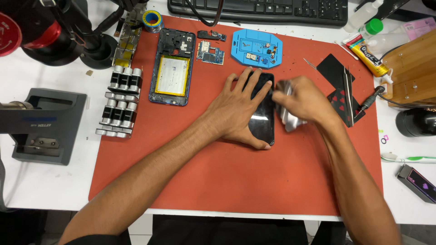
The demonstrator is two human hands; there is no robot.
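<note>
A black phone screen panel [263, 122] lies on the red work mat [227, 181]. My left hand [236, 106] rests flat on it, fingers spread over its upper part and thumb at its lower edge. My right hand [304, 100] is closed around a blurred silver tool [288, 115] pressed against the panel's right edge. An opened phone body [171, 68] with a yellow battery lies to the left, apart from both hands.
A blue parts tray [256, 47], circuit boards [210, 52], tweezers [349, 90], playing cards [338, 97] and a glue tube [370, 54] lie on the mat's far side. Silver cylinders [119, 102] sit at the left. A keyboard [259, 9] is beyond, and a wooden board [411, 72] to the right.
</note>
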